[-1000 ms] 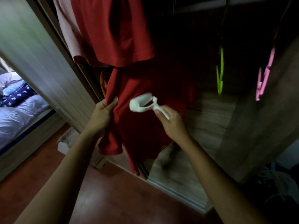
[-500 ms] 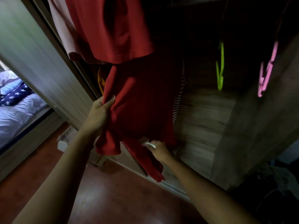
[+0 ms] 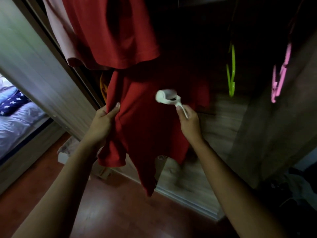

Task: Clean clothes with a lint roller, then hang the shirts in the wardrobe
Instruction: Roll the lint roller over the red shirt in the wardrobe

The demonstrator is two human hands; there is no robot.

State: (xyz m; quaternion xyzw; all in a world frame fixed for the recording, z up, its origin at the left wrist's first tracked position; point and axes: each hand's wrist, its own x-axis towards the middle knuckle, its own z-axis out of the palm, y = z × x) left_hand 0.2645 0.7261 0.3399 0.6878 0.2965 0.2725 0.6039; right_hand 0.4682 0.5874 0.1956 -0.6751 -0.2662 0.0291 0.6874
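Inside the wardrobe (image 3: 223, 127), the red shirt (image 3: 145, 127) is hanging before you. Your left hand (image 3: 103, 121) is pinching its left edge, arm reaching forward. Your right hand (image 3: 189, 121) is gripping the lint roller (image 3: 167, 99) handle, head sitting over the shirt's middle.

A red shirt (image 3: 145, 127) hangs limp at the left side of the open wood-grain wardrobe (image 3: 223, 127), its left edge bunched and its hem trailing to a point near the wardrobe's sill. A white lint roller (image 3: 169, 98), motion-blurred, sits over the shirt's front with its head up-left and its handle slanting down-right.
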